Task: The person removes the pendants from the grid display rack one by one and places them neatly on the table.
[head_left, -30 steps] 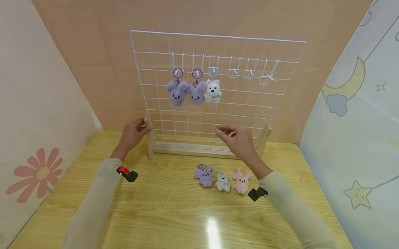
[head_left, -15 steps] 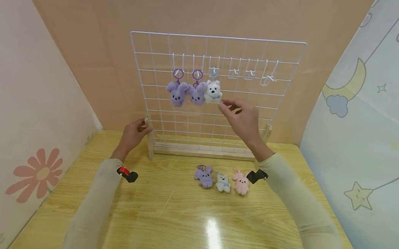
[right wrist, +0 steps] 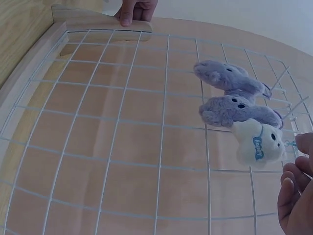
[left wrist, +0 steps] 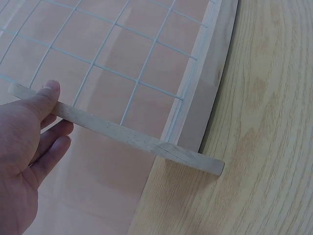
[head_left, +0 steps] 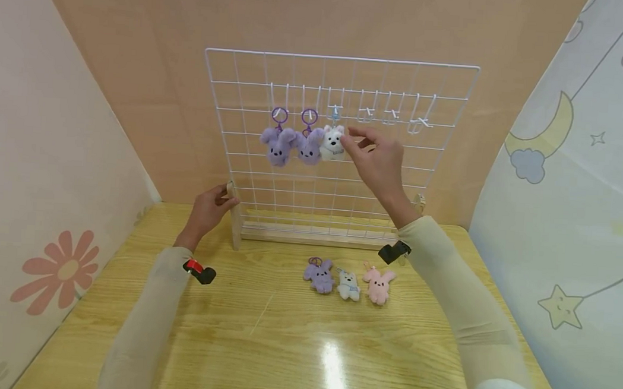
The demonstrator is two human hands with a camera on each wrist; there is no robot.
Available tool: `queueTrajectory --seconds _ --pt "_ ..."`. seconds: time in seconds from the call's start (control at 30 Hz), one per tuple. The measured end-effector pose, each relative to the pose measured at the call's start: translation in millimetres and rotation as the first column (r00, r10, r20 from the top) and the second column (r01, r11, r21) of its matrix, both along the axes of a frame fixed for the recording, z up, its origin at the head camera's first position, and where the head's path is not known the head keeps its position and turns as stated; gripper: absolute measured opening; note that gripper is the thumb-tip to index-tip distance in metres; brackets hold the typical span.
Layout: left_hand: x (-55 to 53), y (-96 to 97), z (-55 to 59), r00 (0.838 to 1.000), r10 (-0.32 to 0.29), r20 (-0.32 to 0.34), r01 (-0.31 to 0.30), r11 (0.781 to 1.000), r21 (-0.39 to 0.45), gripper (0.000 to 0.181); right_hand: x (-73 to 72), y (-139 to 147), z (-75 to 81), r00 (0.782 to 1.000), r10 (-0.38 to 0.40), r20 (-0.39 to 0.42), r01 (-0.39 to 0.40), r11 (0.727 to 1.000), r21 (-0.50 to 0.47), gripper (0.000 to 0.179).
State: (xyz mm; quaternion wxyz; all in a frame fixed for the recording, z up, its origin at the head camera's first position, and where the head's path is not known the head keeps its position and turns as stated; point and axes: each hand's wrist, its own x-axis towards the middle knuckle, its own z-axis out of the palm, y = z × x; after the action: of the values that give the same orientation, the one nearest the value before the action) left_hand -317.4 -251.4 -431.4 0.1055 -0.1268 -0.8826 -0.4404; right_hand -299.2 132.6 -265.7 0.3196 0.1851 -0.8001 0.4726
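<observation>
My left hand (head_left: 207, 212) grips the upper end of the wooden side post (left wrist: 112, 129) of a white wire grid rack (head_left: 341, 58), thumb on one face and fingers behind. My right hand (head_left: 380, 163) is raised in front of the grid, its thumb tip right at the side of a white plush dog keychain (head_left: 332, 143). That keychain hangs from a hook by a light blue clasp (right wrist: 290, 144), and in the right wrist view my thumb is close beside the clasp. Left of it hang two purple plush keychains, one outer (head_left: 278, 148) and one inner (head_left: 309, 148).
Three white hooks, one of them (head_left: 419, 122) at the far right, carry nothing. On the wooden table (head_left: 227, 344) before the rack lie a purple plush keychain (head_left: 321, 278), a white one (head_left: 349, 286) and a pink one (head_left: 378, 286). Patterned panels stand at both sides.
My right hand has risen from low in front of the grid to the hanging white plush keychain. My left hand has stayed on the side post.
</observation>
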Motion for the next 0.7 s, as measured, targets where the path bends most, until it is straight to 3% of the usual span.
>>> queueTrajectory --seconds 0.37,0.7 --pt "0.3 -1.4 0.9 1.000 -0.001 -0.005 0.001 1.000 0.003 0.061 -14.2 -15.4 8.5 1.000 0.013 0.009 -0.013 0.999 -0.040 0.031" --pt "0.5 1.0 1.1 1.000 -0.003 -0.011 0.003 1.000 -0.001 0.061 -18.7 -25.0 9.1 1.000 0.016 0.017 -0.015 0.997 -0.078 0.027"
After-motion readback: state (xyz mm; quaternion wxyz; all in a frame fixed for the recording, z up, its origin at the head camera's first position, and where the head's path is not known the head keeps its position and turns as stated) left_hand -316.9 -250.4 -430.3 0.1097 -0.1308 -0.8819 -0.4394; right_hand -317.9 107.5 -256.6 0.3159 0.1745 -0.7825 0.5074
